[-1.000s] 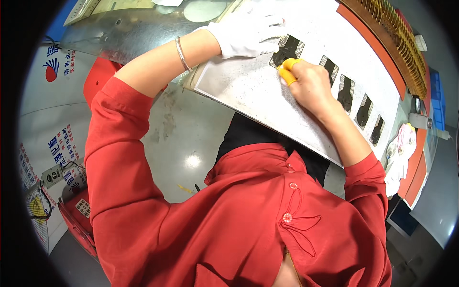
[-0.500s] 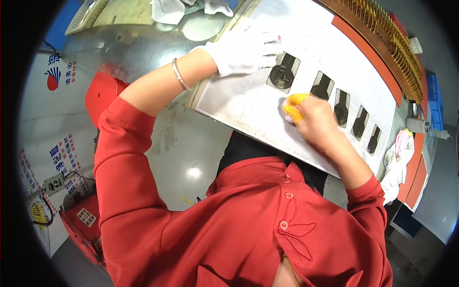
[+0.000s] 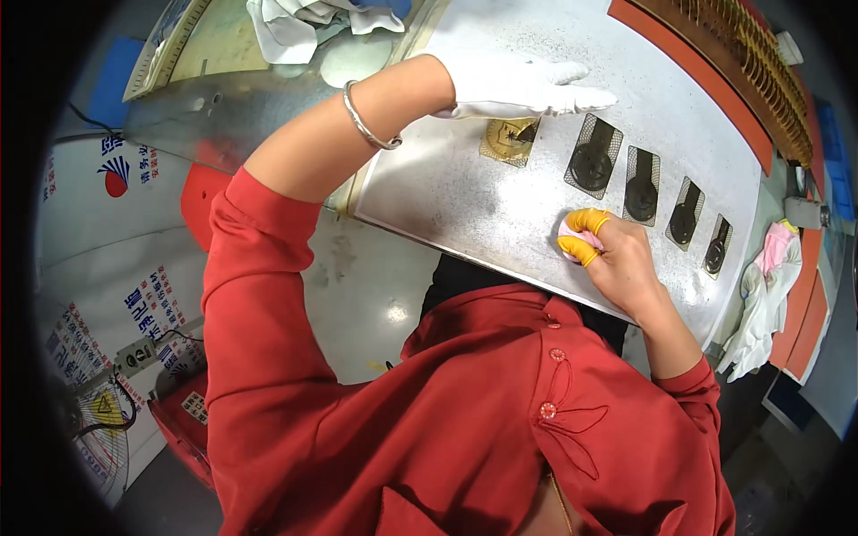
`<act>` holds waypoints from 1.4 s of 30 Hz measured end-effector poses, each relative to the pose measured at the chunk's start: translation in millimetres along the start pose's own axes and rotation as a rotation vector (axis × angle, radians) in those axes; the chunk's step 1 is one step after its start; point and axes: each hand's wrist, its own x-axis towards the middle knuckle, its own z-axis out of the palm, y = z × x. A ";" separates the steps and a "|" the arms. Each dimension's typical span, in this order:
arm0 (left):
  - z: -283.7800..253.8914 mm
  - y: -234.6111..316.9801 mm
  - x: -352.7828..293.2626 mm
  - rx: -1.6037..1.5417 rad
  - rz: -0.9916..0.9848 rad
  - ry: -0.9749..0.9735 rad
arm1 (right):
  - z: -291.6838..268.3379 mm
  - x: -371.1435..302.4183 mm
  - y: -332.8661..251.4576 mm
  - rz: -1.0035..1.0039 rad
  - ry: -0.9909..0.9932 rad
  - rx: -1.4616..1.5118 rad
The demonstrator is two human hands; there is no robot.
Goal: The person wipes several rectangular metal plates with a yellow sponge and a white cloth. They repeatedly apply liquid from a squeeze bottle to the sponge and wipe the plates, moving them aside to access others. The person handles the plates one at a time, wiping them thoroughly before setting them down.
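My left hand, in a white glove, is stretched out flat over the white sheet, its fingers reaching right. Partly under its edge lies a gold patterned plate; whether the hand touches it I cannot tell. Just beyond the fingertips is a dark plate with a round-ended shape and mesh edges, first of several in a slanting row to the right. My right hand, wearing yellow finger covers on thumb and finger, pinches a small round pink pad over the sheet's near part.
The white sheet covers the worktable, with grey smudges near its front edge. A wooden rack of gold hooks runs along the far right. White cloths lie at the back left, and a white and pink cloth at the right.
My left hand has moved right, partly over the leftmost plate, which looked dark and now looks gold. My right hand with the pad has shifted right and nearer to me.
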 end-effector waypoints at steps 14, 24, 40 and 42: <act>-11.9 27.8 -1.1 -0.390 -0.188 -0.045 | -106.5 -53.3 37.9 0.332 0.238 0.442; -20.2 33.8 22.5 -0.429 -0.261 0.053 | -373.3 -135.5 217.9 0.444 0.522 -0.726; -7.5 4.2 10.7 -0.354 -0.232 0.019 | -476.0 -126.1 347.5 0.622 0.294 -0.877; -29.0 35.7 17.2 -0.301 -0.562 -0.136 | -494.1 -144.7 392.5 0.540 0.195 -1.094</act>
